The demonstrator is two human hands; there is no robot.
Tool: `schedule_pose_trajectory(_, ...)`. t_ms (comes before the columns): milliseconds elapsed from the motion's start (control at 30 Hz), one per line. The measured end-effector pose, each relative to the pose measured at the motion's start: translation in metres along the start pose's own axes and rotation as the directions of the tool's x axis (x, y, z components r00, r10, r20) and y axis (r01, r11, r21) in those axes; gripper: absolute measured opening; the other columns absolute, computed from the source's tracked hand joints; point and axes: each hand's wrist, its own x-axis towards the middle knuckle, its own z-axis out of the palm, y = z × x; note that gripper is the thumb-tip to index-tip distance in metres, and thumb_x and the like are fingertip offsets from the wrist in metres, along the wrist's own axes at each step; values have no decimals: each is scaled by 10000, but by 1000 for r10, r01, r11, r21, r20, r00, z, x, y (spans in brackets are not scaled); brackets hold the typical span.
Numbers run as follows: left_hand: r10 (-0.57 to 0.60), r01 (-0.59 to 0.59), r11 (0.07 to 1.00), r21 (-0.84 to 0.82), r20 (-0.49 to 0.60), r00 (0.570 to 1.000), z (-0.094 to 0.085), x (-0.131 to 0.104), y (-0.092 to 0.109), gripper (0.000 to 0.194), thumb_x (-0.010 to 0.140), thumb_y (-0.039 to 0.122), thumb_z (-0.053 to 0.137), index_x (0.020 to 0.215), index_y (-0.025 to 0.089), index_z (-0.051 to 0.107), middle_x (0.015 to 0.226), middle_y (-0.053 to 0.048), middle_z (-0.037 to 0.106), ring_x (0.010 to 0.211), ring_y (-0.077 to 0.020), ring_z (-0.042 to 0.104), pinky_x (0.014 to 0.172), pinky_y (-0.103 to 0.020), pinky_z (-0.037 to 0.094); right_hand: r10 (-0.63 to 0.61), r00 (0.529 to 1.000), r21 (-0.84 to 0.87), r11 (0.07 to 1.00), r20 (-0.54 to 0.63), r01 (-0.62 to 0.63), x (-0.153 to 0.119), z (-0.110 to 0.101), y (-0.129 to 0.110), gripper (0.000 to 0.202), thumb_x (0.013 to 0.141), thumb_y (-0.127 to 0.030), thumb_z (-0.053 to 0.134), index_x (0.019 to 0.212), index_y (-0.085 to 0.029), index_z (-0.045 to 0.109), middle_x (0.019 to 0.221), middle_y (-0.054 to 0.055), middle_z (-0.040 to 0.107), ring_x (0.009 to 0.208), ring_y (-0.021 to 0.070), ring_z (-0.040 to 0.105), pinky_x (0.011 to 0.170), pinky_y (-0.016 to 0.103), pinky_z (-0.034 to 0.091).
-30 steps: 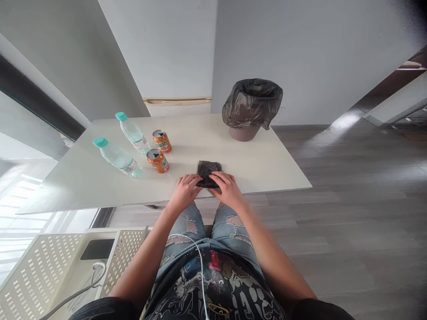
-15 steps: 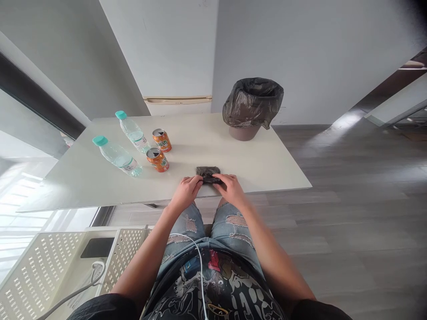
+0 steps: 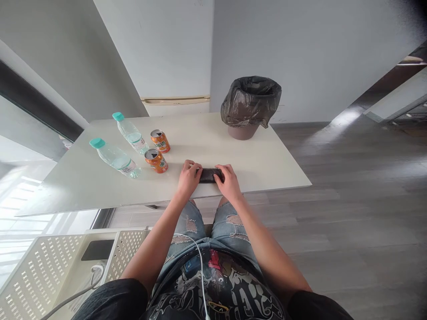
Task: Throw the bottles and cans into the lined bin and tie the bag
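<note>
A black plastic trash bag, folded into a small flat bundle (image 3: 207, 176), lies on the white table (image 3: 263, 171) near its front edge. Its left end is gripped by my left hand (image 3: 188, 178), fingers bent over the far side and thumb on the near side. At the opposite end my right hand (image 3: 230, 183) pinches the bundle, its thumb resting on top. Both ends of the bundle are partly hidden under my fingers.
Left of my hands stand two orange drink cans (image 3: 156, 161) and two clear bottles with teal caps (image 3: 116, 159). A brown bin (image 3: 243, 132) lined with a black bag stands at the back right. Beside my left leg is a cream perforated basket (image 3: 50, 262).
The bundle has become narrower front to back and neater. Both hands have shifted slightly forward, their fingers now around its ends.
</note>
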Motion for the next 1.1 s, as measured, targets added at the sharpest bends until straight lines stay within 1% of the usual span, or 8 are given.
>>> schedule_pose_trajectory(100,5,-6,997,71,17,1000,3,1,-3,119,1001,217,591,999,226,710,1116,-102,585,1042,-250,621,984,-383,516,-144,989,-148,979,-22,140,-3,0,-6,357,1068,-363,484,1348,-202,638,1375,192,587,1221,318,630,1011,476,569)
schedule_pose_trajectory(200,-19,14,996,86,50,999,4,3,-4,103,984,196,602,999,227,699,1111,-100,583,1056,-253,618,988,-386,526,-319,945,-222,919,70,327,3,-2,-19,368,1089,-298,429,1367,-200,649,1477,178,578,1400,328,540,1173,536,462)
schedule_pose_trajectory(333,-72,63,990,129,68,995,4,4,-5,131,945,152,608,1042,220,663,1138,-105,580,1050,-249,624,980,-375,535,-455,831,-143,844,320,517,27,-7,-30,409,1092,-291,436,1437,-179,625,1581,155,544,1517,299,457,1252,531,402)
schedule_pose_trajectory(400,-104,89,980,179,79,991,4,3,-5,150,927,123,599,1037,213,648,1140,-113,589,1053,-254,622,980,-372,533,-473,754,-98,815,455,571,39,-8,-26,471,1088,-329,469,1526,-184,560,1645,138,489,1553,292,422,1283,538,364)
schedule_pose_trajectory(467,-128,106,967,233,83,988,4,2,-3,149,933,116,584,1036,206,644,1154,-124,600,1069,-261,616,991,-372,523,-447,714,-83,815,540,573,45,-8,-19,548,1091,-356,471,1620,-214,456,1694,111,429,1579,284,388,1299,549,332)
schedule_pose_trajectory(600,-180,153,930,336,51,982,1,-2,3,154,987,192,568,1115,197,654,1207,-140,608,1120,-286,602,998,-393,499,-363,717,-116,844,595,523,42,-1,-5,593,1117,-372,400,1694,-262,320,1731,76,359,1609,273,334,1306,567,299)
schedule_pose_trajectory(933,-277,215,841,496,54,959,-5,-8,17,261,1044,341,537,1252,210,625,1297,-154,598,1173,-325,577,940,-430,472,-314,738,-185,841,597,508,31,5,1,612,1132,-426,349,1704,-217,293,1749,65,306,1633,259,273,1336,542,238)
schedule_pose_trajectory(1100,-259,199,852,485,60,964,-6,-8,18,279,1055,417,527,1242,234,626,1287,-147,591,1170,-318,572,945,-429,471,-287,790,-262,835,541,483,17,5,-1,641,1132,-446,324,1719,-201,245,1752,94,290,1632,278,277,1328,560,247)
